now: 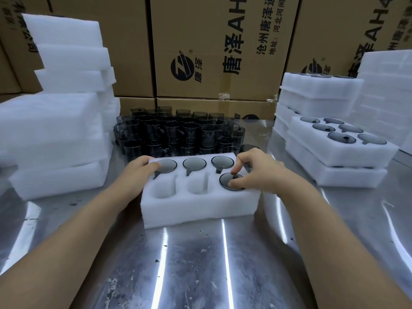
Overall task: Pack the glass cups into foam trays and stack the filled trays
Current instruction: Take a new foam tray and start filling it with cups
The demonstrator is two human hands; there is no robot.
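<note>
A white foam tray [196, 208] lies on the steel table in front of me. Its back row holds three dark glass cups [194, 163]. A fourth cup [227, 180] sits in the front right slot. The front left and front middle slots are empty. My left hand [140, 167] rests on the tray's back left corner, fingers touching the rim of the left cup. My right hand [256, 168] pinches the rim of the front right cup between thumb and forefinger. Behind the tray stands a dense cluster of loose dark glass cups [178, 130].
Stacks of empty foam trays [55, 130] rise on the left. On the right, filled trays [338, 148] are stacked, more foam behind them. Cardboard boxes [211, 52] wall the back. The reflective steel table [189, 264] stretches toward me.
</note>
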